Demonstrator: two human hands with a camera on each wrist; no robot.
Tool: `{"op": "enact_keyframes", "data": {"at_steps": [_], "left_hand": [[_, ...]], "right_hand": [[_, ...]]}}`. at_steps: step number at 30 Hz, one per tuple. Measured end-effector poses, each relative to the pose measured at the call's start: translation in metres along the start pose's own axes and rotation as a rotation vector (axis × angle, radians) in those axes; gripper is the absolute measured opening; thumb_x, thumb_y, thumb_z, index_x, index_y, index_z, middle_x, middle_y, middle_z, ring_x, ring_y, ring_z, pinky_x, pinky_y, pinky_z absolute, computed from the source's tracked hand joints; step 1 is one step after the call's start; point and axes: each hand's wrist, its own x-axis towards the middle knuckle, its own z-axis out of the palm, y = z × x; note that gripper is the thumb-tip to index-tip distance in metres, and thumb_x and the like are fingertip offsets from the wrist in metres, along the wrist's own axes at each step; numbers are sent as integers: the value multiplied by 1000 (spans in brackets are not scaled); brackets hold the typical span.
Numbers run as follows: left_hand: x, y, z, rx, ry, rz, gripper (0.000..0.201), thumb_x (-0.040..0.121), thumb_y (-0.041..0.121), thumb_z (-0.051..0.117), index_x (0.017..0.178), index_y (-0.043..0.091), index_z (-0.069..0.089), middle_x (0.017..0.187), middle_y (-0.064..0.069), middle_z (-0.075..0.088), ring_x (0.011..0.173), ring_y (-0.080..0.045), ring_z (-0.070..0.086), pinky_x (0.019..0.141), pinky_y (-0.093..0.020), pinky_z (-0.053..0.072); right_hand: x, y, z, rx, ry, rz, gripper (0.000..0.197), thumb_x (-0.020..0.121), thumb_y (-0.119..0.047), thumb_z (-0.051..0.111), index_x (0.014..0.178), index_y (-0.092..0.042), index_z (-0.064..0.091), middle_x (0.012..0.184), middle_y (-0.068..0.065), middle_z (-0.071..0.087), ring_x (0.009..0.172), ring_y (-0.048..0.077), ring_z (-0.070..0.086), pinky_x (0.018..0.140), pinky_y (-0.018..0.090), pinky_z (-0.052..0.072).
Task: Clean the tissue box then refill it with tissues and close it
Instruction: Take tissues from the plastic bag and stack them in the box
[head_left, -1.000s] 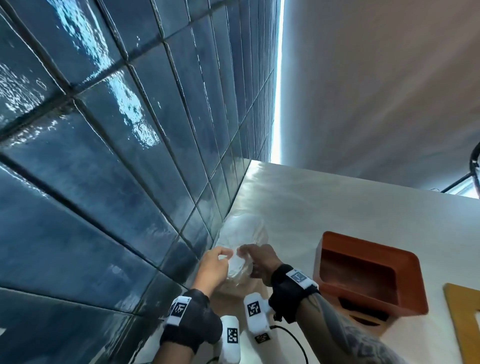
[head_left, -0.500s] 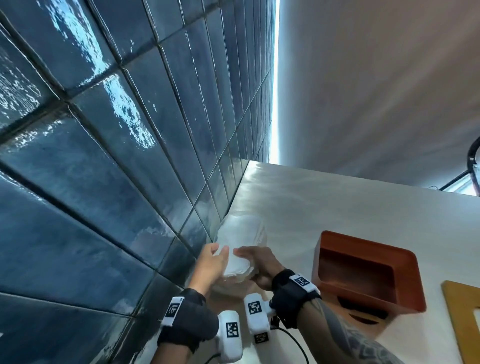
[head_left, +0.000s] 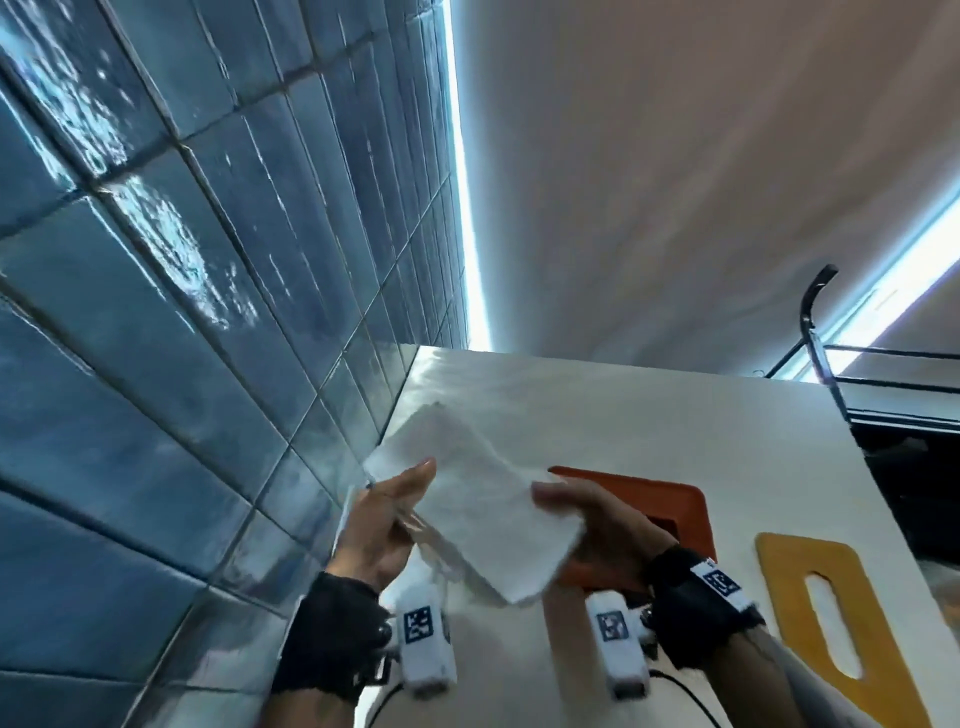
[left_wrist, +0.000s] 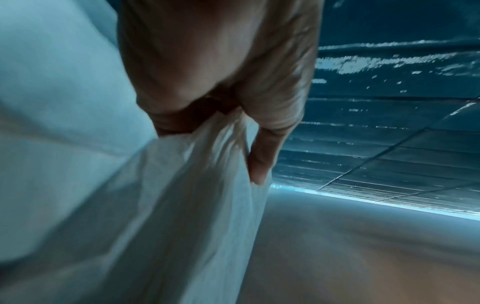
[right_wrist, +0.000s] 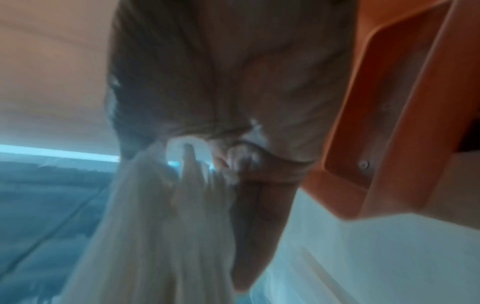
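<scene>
A stack of white tissues (head_left: 480, 512) hangs between both hands, just left of the orange tissue box (head_left: 670, 506) mounted on the pale wall panel (head_left: 649, 415). The left hand (head_left: 382, 525) pinches one edge between thumb and fingers; the right hand (head_left: 605, 525) grips the opposite edge, fingers curled into the folds, directly in front of the box's open cavity. The stack looks light, soft and limp, sagging at its lower corner; thin sheets may tear or slide apart. Holding both short ends and keeping it flat seems the surest way in. The yellow slotted lid (head_left: 826, 618) lies right of the box.
</scene>
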Motion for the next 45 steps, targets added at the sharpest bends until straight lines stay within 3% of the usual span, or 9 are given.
{"op": "enact_keyframes", "data": {"at_steps": [5, 10, 14, 17, 20, 26, 32, 39, 45], "left_hand": [[9, -35, 57, -188, -27, 44, 51, 78, 8, 71, 127, 0, 60, 114, -17, 71, 94, -30, 73, 67, -38, 62], [-4, -63, 115, -206, -113, 84, 20, 92, 2, 55, 110, 7, 65, 85, -6, 79, 69, -17, 77, 49, -28, 59], [-2, -58, 115, -148, -172, -28, 37, 89, 14, 61, 122, -3, 62, 103, -17, 75, 92, -32, 73, 70, -38, 60], [2, -50, 108, -37, -188, -96, 40, 84, 17, 69, 117, -4, 64, 112, -22, 72, 106, -39, 66, 88, -46, 54], [5, -49, 109, 86, -193, -92, 45, 74, 11, 75, 113, -9, 66, 111, -24, 72, 99, -37, 71, 82, -43, 58], [12, -62, 109, 18, -199, -77, 46, 76, 9, 74, 118, -6, 64, 118, -24, 69, 104, -38, 69, 74, -40, 61], [16, -72, 108, 4, -140, -15, 46, 73, 6, 74, 116, -7, 65, 115, -24, 70, 97, -36, 70, 69, -37, 61], [20, -76, 114, 60, -133, 1, 25, 85, 0, 67, 109, -5, 66, 101, -19, 74, 81, -29, 74, 59, -32, 61], [42, -85, 105, 396, -46, 6, 32, 84, 7, 73, 113, -1, 63, 112, -20, 71, 99, -37, 69, 80, -44, 59]], "right_hand": [[-38, -6, -39, 396, 15, -121, 66, 98, -59, 43, 142, -10, 53, 145, 23, 52, 129, 42, 50, 109, 61, 34], [-53, -8, -64, 213, 231, -300, 47, 87, -31, 73, 121, 0, 69, 123, 26, 67, 107, 41, 66, 84, 50, 51], [-64, -12, -90, 88, 355, -371, 42, 92, -16, 67, 128, 3, 61, 122, 26, 68, 104, 40, 70, 74, 42, 61], [-71, -15, -98, 49, 351, -395, 43, 92, -17, 67, 131, -1, 59, 126, 24, 67, 114, 42, 65, 85, 45, 60], [-68, -13, -98, 76, 380, -402, 46, 91, -24, 69, 130, -2, 60, 125, 24, 67, 113, 41, 66, 93, 47, 56], [-68, -16, -95, 318, 300, -312, 40, 96, -34, 57, 117, -2, 67, 102, 20, 75, 83, 31, 75, 61, 34, 62], [-66, -14, -102, 267, 337, -334, 47, 92, -24, 66, 129, 3, 59, 124, 27, 67, 108, 40, 68, 77, 39, 62], [-63, -12, -112, 170, 439, -367, 46, 88, -19, 72, 127, 2, 59, 122, 25, 69, 111, 42, 67, 83, 44, 61], [-58, -2, -122, -56, 679, -379, 36, 84, -18, 77, 115, -3, 66, 109, 18, 75, 96, 35, 74, 83, 46, 62]]}}
